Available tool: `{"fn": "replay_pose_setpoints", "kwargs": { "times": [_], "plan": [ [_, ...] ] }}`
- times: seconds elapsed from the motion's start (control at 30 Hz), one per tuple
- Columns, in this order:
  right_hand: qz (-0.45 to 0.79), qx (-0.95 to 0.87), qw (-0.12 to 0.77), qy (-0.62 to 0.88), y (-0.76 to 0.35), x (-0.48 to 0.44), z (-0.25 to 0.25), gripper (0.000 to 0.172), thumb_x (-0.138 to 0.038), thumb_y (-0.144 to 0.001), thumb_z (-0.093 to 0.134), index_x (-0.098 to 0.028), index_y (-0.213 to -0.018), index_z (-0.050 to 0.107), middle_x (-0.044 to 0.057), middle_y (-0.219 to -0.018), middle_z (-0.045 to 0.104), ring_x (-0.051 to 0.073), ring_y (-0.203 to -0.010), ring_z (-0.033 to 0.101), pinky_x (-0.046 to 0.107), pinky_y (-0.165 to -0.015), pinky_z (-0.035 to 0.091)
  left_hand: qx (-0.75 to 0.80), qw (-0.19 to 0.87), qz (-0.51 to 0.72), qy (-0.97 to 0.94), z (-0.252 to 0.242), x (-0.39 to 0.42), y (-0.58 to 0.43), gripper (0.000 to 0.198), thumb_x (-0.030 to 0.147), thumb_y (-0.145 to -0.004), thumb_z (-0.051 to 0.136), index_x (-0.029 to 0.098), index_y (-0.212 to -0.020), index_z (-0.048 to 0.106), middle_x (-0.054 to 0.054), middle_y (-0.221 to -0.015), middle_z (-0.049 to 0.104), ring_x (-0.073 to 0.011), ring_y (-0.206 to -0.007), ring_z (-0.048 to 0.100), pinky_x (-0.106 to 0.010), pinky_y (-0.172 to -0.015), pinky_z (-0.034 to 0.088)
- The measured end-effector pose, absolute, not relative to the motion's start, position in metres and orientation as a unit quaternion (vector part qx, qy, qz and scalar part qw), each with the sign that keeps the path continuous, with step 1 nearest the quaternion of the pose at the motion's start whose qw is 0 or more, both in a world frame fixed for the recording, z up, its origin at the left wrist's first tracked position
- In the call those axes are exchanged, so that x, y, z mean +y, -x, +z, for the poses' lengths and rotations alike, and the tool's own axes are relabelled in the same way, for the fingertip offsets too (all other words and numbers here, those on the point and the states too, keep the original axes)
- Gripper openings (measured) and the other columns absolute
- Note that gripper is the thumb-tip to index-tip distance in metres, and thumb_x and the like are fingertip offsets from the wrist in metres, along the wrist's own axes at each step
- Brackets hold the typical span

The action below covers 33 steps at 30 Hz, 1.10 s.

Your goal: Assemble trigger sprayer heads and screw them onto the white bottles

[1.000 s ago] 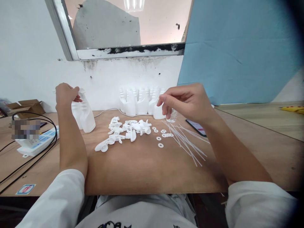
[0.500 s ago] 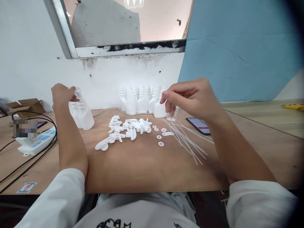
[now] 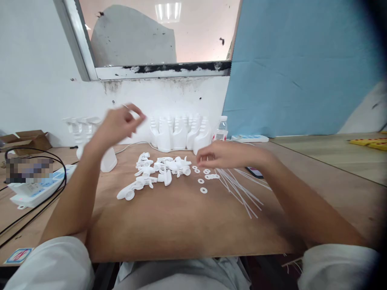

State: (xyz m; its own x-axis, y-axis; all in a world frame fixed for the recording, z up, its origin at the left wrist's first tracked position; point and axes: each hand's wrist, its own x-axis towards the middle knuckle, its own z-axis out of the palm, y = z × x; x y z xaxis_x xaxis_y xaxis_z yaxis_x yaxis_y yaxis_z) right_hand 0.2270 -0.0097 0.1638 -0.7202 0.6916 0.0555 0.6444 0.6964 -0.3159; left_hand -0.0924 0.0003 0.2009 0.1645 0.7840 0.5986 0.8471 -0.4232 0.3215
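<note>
My left hand [image 3: 121, 123] is in the air above the left part of the table, slightly smeared by motion. Its fingers are bent and apart, with nothing visible in them. Behind that forearm, white spray bottles [image 3: 80, 131] with trigger heads stand by the wall, and a white bottle [image 3: 109, 162] is partly hidden. My right hand [image 3: 220, 154] hovers palm down over the table, fingers loosely bent and holding nothing I can see. Nearest to it are flat white ring washers [image 3: 203, 190] and thin white tubes [image 3: 238, 189]. Between the hands lies a pile of white trigger sprayers [image 3: 163, 165].
Several white bottles [image 3: 178, 135] without sprayers stand against the wall. A clear bottle [image 3: 223, 124] is beside them, with a phone [image 3: 254, 172] partly behind my right arm. At left are a power strip [image 3: 42, 189], black cables [image 3: 62, 183] and a cardboard box [image 3: 28, 141].
My left hand has let go of the white bottle at the left and moved right. My right hand has dropped lower, towards the washers. The view has shifted slightly.
</note>
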Motion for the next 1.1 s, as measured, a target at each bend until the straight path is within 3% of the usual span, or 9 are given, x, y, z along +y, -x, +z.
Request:
{"fn": "replay_pose_setpoints", "kwargs": {
  "times": [0.1,0.2,0.33,0.5,0.67,0.9,1.1],
  "plan": [
    [0.192,-0.915,-0.044,0.353,-0.236,0.009,0.129,0.017,-0.021,-0.081,0.061,-0.018,-0.092,0.073,0.006,-0.089,0.071,0.019,-0.078,0.064,0.026,-0.065,0.043,-0.460,0.011,-0.109,0.881,0.159,0.013,0.069,0.038,0.053,-0.085,0.055,0.023,-0.105,0.067,-0.005,-0.094,0.072,-0.0203,-0.078,0.065,-0.028,-0.068,0.045],
    [0.194,-0.907,-0.048,0.370,-0.245,0.019,0.092,0.034,-0.016,-0.078,0.062,-0.016,-0.111,0.069,0.009,-0.103,0.068,0.020,-0.085,0.063,0.027,-0.069,0.044,-0.385,-0.042,0.049,0.921,0.121,0.031,0.063,0.043,0.043,-0.081,0.060,0.028,-0.121,0.061,-0.005,-0.124,0.063,-0.0239,-0.104,0.062,-0.029,-0.082,0.045],
    [0.182,-0.923,-0.024,0.339,-0.248,0.023,0.062,0.029,-0.008,-0.077,0.057,-0.013,-0.104,0.069,0.008,-0.094,0.065,0.018,-0.080,0.059,0.027,-0.071,0.043,-0.391,-0.072,0.118,0.910,0.094,0.051,0.063,0.046,0.036,-0.077,0.061,0.023,-0.120,0.058,-0.007,-0.114,0.065,-0.0237,-0.093,0.062,-0.030,-0.072,0.044],
    [0.188,-0.929,0.017,0.318,-0.249,0.027,0.054,0.021,-0.011,-0.083,0.054,-0.011,-0.097,0.070,0.009,-0.091,0.063,0.016,-0.079,0.058,0.026,-0.071,0.044,-0.387,-0.072,0.131,0.910,0.088,0.057,0.059,0.036,0.033,-0.073,0.062,0.022,-0.107,0.057,-0.005,-0.092,0.066,-0.0223,-0.079,0.061,-0.028,-0.059,0.039],
    [0.225,-0.920,0.030,0.319,-0.253,0.029,0.051,0.027,-0.029,-0.087,0.061,-0.011,-0.105,0.070,0.009,-0.093,0.061,0.016,-0.078,0.057,0.027,-0.071,0.044,-0.345,-0.088,0.094,0.930,0.095,0.041,0.053,0.040,0.037,-0.080,0.057,0.024,-0.117,0.058,-0.004,-0.087,0.065,-0.0211,-0.077,0.060,-0.028,-0.060,0.039],
    [0.232,-0.918,0.070,0.312,-0.245,0.029,0.036,0.015,-0.024,-0.087,0.061,-0.014,-0.096,0.068,0.006,-0.090,0.063,0.015,-0.078,0.056,0.026,-0.071,0.043,-0.297,-0.107,-0.020,0.949,0.079,0.019,0.027,0.028,0.039,-0.090,0.051,0.022,-0.106,0.066,-0.002,-0.090,0.065,-0.0178,-0.077,0.060,-0.027,-0.069,0.042],
    [0.150,-0.922,0.145,0.325,-0.246,0.033,0.027,0.009,-0.025,-0.086,0.065,-0.017,-0.085,0.061,0.002,-0.080,0.060,0.014,-0.072,0.054,0.025,-0.065,0.040,-0.256,-0.064,-0.149,0.953,0.049,0.019,0.011,0.033,0.044,-0.097,0.046,0.016,-0.098,0.065,-0.009,-0.107,0.061,-0.0241,-0.103,0.056,-0.036,-0.096,0.040]
  ]
}}
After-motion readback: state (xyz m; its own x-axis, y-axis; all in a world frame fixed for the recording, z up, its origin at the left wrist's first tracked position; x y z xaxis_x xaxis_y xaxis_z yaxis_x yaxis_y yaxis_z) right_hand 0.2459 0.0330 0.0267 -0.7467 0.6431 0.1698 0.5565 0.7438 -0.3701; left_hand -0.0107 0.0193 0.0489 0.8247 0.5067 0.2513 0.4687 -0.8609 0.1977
